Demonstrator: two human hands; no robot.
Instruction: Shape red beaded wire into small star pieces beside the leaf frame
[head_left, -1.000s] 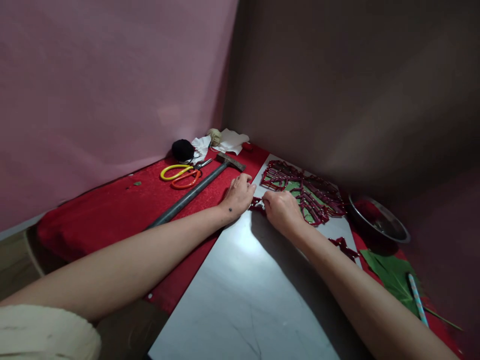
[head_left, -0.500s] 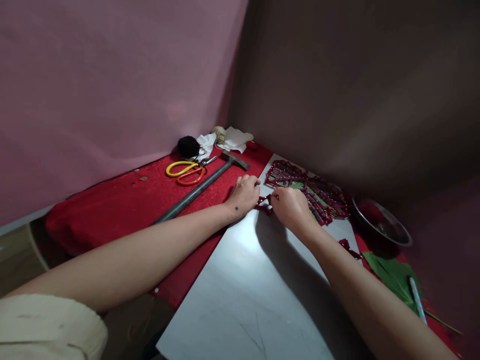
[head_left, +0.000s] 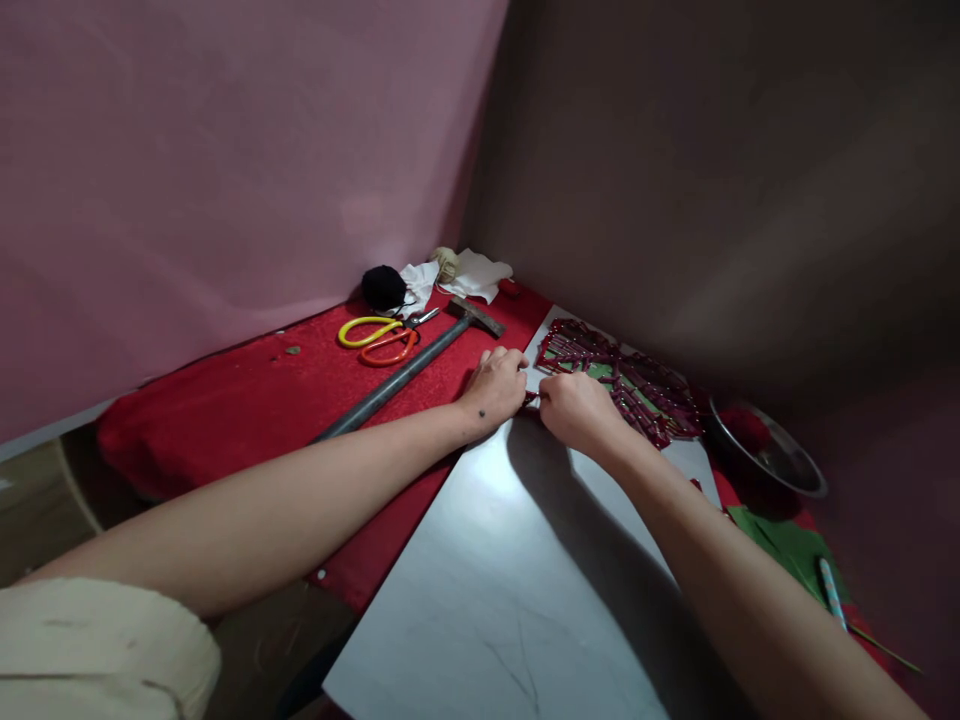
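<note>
On the left edge of a white board rests my left hand, its fingers curled beside a small dark red piece. My right hand is closed in a pinch at the right end of that piece, which the fingers of both hands partly cover. Just beyond my hands lies a dark red and green openwork pattern, with shiny pins along its strips. My right forearm crosses the board and casts a shadow on it.
Left of the board, on red cloth, lie a hammer and scissors. Behind them are black yarn, beige yarn and white cloth. To the right are a metal bowl, a green leaf and a striped pen.
My right hand has shifted slightly left, nearer my left hand, and less of the small red piece shows between them. The whole view has shifted a little.
</note>
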